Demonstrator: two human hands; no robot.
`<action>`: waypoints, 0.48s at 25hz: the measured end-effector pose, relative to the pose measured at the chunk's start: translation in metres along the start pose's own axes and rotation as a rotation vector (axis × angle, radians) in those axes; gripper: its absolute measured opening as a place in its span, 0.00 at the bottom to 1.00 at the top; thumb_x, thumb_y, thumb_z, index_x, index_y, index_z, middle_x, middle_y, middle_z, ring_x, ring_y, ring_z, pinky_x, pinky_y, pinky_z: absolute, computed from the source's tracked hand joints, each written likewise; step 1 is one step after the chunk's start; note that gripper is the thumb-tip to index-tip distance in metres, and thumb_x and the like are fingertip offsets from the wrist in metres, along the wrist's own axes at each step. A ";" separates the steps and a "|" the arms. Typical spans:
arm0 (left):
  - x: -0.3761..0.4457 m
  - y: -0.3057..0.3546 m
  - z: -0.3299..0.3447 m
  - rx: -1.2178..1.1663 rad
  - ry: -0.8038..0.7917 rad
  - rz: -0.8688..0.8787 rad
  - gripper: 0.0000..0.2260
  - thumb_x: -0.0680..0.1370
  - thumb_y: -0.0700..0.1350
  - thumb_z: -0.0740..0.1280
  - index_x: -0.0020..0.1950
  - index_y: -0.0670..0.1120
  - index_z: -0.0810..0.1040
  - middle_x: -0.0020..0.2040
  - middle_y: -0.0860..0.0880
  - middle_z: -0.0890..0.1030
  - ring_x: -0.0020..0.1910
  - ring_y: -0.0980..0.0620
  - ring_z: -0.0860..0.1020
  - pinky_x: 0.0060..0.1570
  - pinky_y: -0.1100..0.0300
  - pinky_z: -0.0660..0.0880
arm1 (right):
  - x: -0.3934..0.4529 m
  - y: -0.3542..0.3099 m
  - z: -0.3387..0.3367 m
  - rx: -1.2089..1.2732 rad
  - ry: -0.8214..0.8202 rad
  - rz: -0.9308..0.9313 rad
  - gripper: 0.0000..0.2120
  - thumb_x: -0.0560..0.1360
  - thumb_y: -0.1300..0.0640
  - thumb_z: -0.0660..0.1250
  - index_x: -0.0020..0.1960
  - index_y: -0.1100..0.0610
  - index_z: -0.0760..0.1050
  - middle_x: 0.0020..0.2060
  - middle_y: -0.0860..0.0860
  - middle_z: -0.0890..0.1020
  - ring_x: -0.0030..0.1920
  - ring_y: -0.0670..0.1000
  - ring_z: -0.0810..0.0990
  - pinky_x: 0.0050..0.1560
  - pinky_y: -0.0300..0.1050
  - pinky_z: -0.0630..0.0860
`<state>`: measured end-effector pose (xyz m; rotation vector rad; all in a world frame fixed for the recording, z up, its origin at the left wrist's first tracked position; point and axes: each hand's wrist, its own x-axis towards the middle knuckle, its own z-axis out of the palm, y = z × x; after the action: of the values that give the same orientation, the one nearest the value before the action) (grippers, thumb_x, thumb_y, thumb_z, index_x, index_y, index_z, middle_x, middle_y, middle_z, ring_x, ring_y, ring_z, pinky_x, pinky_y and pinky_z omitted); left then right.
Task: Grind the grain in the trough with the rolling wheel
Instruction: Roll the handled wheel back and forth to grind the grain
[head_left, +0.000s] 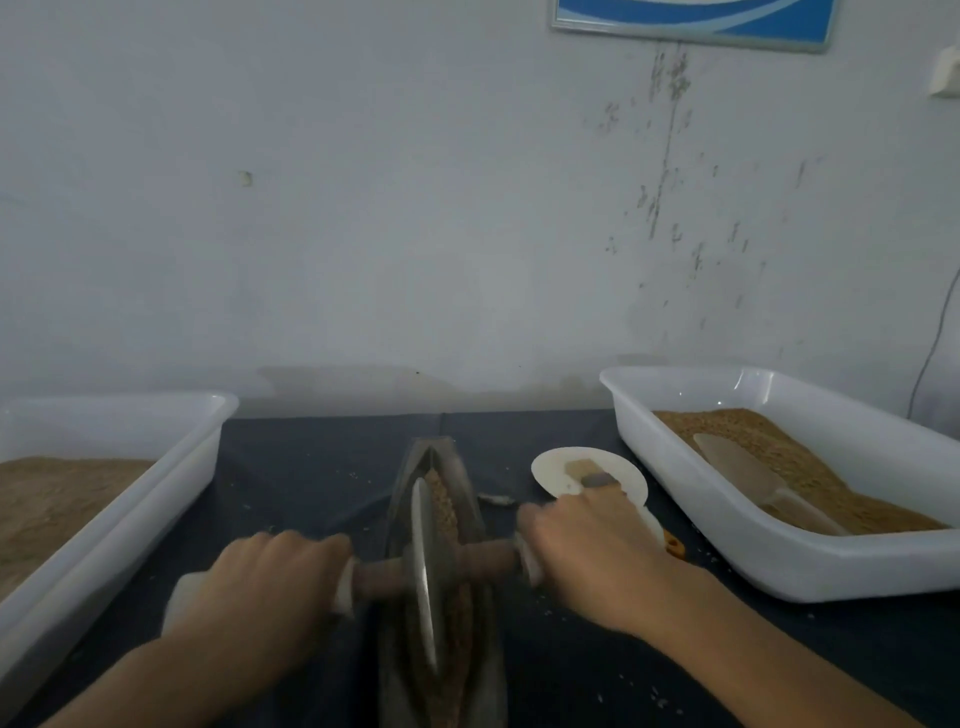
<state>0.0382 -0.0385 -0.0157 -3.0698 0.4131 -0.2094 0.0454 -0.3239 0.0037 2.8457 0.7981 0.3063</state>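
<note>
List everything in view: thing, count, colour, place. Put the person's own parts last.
trough: one, dark metal, boat-shaped, centre of the table, running away from the person
grain: brown, lying along the trough
rolling wheel: one, grey metal disc on a brown axle, standing in the trough
left tub: one, white, left on the table, holding tan ground material
right tub: one, white, right on the table, holding brown grain
scoop: one, pale translucent, lying in the right tub
plate: one, white, between trough and right tub, small brush on it
table cover: dark blue
framed picture: one, blue, top of the wall
left hand: grips the axle's left end
right hand: grips the axle's right end
</note>
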 end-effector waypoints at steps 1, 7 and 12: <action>-0.010 0.000 -0.003 0.063 -0.024 0.005 0.07 0.72 0.57 0.61 0.40 0.65 0.62 0.36 0.59 0.69 0.33 0.62 0.65 0.34 0.62 0.61 | -0.012 0.001 0.001 0.033 -0.064 -0.023 0.12 0.72 0.53 0.69 0.50 0.49 0.68 0.37 0.47 0.73 0.38 0.50 0.73 0.41 0.48 0.69; 0.038 0.012 -0.013 0.255 0.186 -0.061 0.09 0.74 0.52 0.64 0.42 0.55 0.63 0.42 0.55 0.77 0.39 0.55 0.76 0.37 0.58 0.65 | 0.031 0.011 0.016 0.002 0.090 0.191 0.09 0.74 0.54 0.68 0.47 0.48 0.67 0.38 0.47 0.77 0.39 0.49 0.78 0.38 0.44 0.70; 0.074 0.016 -0.019 0.315 0.228 -0.095 0.12 0.75 0.53 0.66 0.46 0.52 0.63 0.48 0.52 0.79 0.46 0.48 0.79 0.38 0.56 0.65 | 0.060 0.020 0.028 -0.006 0.138 0.323 0.07 0.75 0.55 0.65 0.52 0.53 0.70 0.43 0.50 0.81 0.39 0.52 0.78 0.36 0.45 0.68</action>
<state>0.1023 -0.0741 0.0114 -2.7641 0.2157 -0.5728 0.1124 -0.3122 -0.0098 2.9675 0.3516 0.5513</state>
